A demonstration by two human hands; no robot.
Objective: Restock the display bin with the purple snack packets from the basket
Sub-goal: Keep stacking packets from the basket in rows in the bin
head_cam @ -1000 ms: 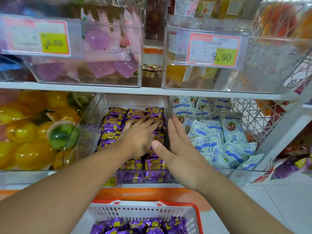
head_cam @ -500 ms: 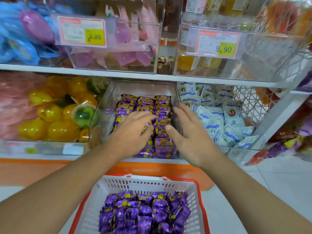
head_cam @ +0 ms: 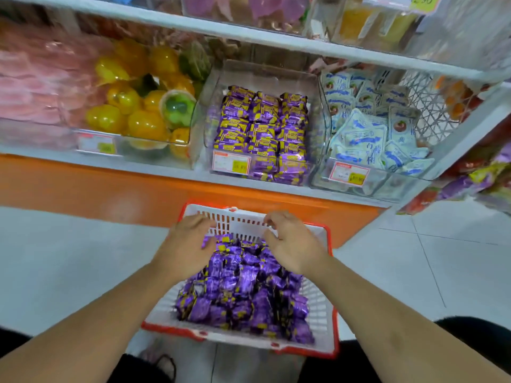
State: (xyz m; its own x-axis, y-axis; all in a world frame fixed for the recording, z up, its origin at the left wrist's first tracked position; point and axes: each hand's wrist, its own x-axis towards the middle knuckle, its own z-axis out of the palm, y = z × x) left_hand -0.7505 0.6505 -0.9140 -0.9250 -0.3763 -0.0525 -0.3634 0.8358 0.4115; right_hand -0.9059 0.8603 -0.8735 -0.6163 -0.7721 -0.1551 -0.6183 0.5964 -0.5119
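Observation:
A white basket with a red rim [head_cam: 318, 308] stands on the floor below the shelf, holding several loose purple snack packets [head_cam: 243, 291]. The clear display bin [head_cam: 210, 111] on the lower shelf holds neat rows of the same purple packets [head_cam: 262, 128]. My left hand [head_cam: 188, 244] hovers over the far left of the basket with fingers loosely bent, holding nothing. My right hand [head_cam: 293, 241] hovers over the far right side, fingers curled downward above the packets, with no packet visibly gripped.
Left of the bin is a clear bin of yellow and green jelly cups [head_cam: 138, 106]. To the right lies a bin of white-and-blue packets [head_cam: 367, 134]. An orange shelf base [head_cam: 110, 186] runs above the white tiled floor [head_cam: 414, 272].
Both hands have drawn back out of the display bin and come down over the basket. The view has tilted down, so the whole basket shows.

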